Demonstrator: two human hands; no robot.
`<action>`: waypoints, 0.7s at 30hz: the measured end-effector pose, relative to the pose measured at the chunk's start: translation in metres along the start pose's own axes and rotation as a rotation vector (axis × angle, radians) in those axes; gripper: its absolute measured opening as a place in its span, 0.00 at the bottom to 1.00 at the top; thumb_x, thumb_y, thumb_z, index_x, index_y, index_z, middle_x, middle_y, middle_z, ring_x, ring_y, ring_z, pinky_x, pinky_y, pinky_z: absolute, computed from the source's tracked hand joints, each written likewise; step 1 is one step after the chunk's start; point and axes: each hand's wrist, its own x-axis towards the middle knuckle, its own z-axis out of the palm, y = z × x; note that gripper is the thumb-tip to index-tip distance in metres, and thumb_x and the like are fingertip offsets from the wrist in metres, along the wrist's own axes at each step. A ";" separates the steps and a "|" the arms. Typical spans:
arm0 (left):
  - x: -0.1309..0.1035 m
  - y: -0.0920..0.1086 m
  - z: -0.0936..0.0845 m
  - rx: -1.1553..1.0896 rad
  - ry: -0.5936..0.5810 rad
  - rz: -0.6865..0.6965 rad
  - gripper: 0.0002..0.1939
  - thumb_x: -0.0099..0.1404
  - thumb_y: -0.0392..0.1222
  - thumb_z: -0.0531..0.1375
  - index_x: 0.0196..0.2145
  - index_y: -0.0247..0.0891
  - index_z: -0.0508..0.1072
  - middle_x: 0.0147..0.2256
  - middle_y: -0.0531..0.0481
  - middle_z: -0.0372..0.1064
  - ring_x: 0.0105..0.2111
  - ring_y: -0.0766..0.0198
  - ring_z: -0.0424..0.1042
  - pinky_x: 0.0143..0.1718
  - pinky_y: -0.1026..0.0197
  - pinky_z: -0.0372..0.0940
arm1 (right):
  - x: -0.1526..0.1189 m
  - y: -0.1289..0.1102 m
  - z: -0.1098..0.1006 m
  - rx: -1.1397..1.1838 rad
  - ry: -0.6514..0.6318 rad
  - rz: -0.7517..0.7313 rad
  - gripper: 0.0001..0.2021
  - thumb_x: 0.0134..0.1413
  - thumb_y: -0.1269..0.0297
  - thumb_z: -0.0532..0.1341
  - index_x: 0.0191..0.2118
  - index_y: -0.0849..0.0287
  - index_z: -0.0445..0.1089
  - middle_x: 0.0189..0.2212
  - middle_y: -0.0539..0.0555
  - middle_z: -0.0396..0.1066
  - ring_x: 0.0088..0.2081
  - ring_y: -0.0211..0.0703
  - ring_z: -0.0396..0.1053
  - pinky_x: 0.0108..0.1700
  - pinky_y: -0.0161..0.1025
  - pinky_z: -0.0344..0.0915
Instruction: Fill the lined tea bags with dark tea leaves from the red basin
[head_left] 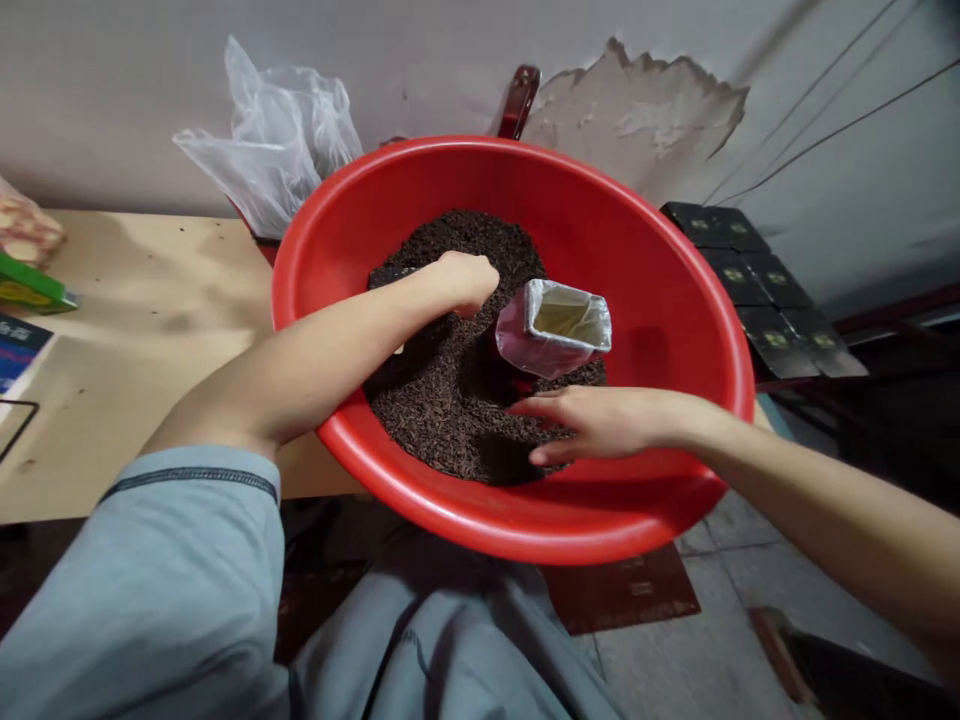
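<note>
A big red plastic basin (pixel 517 525) holds a heap of dark, dry grains (pixel 450 420) that look like loose tea. My left hand (pixel 471 283) is over the heap with its fingers curled down; whatever they hold, if anything, is hidden. Partly covered by my left forearm, a dark box-like thing (pixel 390 273) lies on the grains. An open rectangular bag (pixel 551 335), pinkish with a shiny lining, stands in the basin between my hands. Just below the bag, my right hand (pixel 581 420) has its fingers apart, the tips low at the grains.
At the left is a wooden table (pixel 150 310) with a green box (pixel 34 285) and a blue packet (pixel 21 350). A clear plastic bag (pixel 281 140) rises behind the basin. Several black square packs (pixel 754 280) lie at the right, by the peeling wall (pixel 637 110).
</note>
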 end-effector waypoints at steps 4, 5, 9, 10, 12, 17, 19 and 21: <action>-0.012 0.002 -0.004 -0.028 -0.007 -0.021 0.30 0.61 0.39 0.71 0.61 0.38 0.78 0.58 0.36 0.77 0.57 0.40 0.76 0.56 0.49 0.70 | 0.057 -0.059 0.013 0.073 -0.145 -0.091 0.56 0.59 0.35 0.64 0.80 0.55 0.36 0.79 0.65 0.25 0.78 0.68 0.38 0.74 0.61 0.50; -0.013 -0.002 -0.004 -0.028 -0.021 -0.036 0.32 0.61 0.42 0.71 0.63 0.39 0.76 0.58 0.36 0.77 0.57 0.40 0.76 0.56 0.49 0.70 | 0.070 -0.065 0.020 0.085 -0.143 -0.056 0.55 0.60 0.33 0.62 0.80 0.52 0.33 0.78 0.63 0.17 0.78 0.69 0.29 0.74 0.66 0.44; -0.017 -0.029 -0.010 -0.006 -0.051 -0.162 0.40 0.65 0.49 0.69 0.71 0.40 0.65 0.59 0.37 0.75 0.57 0.43 0.76 0.56 0.51 0.70 | 0.104 -0.063 0.051 0.179 0.047 0.293 0.45 0.69 0.32 0.45 0.80 0.50 0.31 0.78 0.63 0.13 0.78 0.70 0.22 0.73 0.72 0.40; -0.019 -0.035 -0.014 0.000 -0.056 -0.195 0.40 0.66 0.50 0.68 0.72 0.39 0.64 0.60 0.37 0.75 0.58 0.44 0.75 0.57 0.52 0.69 | 0.107 -0.061 0.057 0.196 0.078 0.341 0.44 0.69 0.32 0.43 0.80 0.51 0.32 0.78 0.65 0.15 0.78 0.70 0.24 0.73 0.70 0.41; -0.021 -0.044 -0.019 0.002 -0.062 -0.237 0.40 0.67 0.52 0.66 0.72 0.39 0.62 0.61 0.38 0.73 0.59 0.45 0.73 0.58 0.53 0.67 | 0.109 -0.058 0.065 0.212 0.107 0.366 0.44 0.70 0.33 0.43 0.80 0.55 0.37 0.79 0.69 0.22 0.78 0.70 0.29 0.74 0.66 0.43; -0.023 -0.047 -0.024 -0.053 -0.098 -0.201 0.44 0.68 0.55 0.65 0.74 0.39 0.57 0.64 0.38 0.70 0.61 0.43 0.71 0.61 0.52 0.64 | 0.106 -0.065 0.061 0.286 0.100 0.348 0.46 0.67 0.30 0.45 0.78 0.58 0.48 0.76 0.74 0.42 0.76 0.73 0.44 0.72 0.67 0.49; -0.021 -0.046 -0.022 -0.069 -0.101 -0.160 0.45 0.67 0.58 0.66 0.75 0.42 0.55 0.65 0.40 0.69 0.62 0.43 0.70 0.61 0.52 0.64 | 0.107 -0.064 0.055 0.347 0.068 0.315 0.50 0.62 0.25 0.48 0.77 0.58 0.50 0.73 0.74 0.49 0.73 0.74 0.52 0.71 0.66 0.53; -0.020 -0.046 -0.020 -0.068 -0.096 -0.117 0.46 0.66 0.59 0.65 0.75 0.45 0.54 0.65 0.42 0.69 0.62 0.44 0.70 0.60 0.53 0.65 | 0.108 -0.058 0.050 0.404 0.032 0.279 0.56 0.54 0.21 0.54 0.76 0.58 0.53 0.72 0.74 0.53 0.71 0.74 0.57 0.70 0.63 0.57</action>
